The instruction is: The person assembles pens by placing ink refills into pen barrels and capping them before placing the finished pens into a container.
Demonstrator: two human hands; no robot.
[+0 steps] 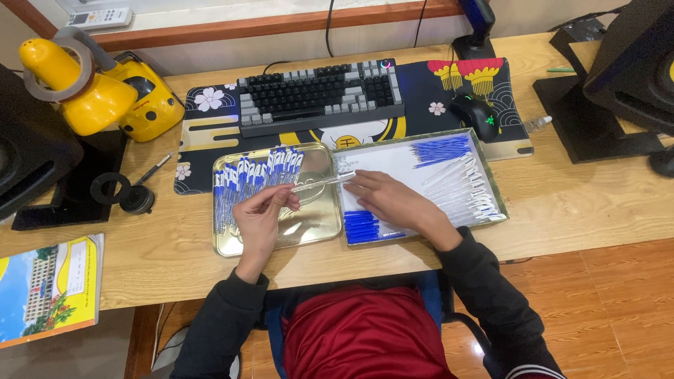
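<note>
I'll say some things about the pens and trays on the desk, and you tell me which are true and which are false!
1. The left hand is over the shiny metal tray. True.
2. Both hands hold one clear pen tube between them. True.
3. The finished pens in the metal tray have red caps. False: their caps are blue.
4. The right hand rests on the keyboard. False: it is over the white tray.
5. A yellow toy stands at the desk's left. True.
</note>
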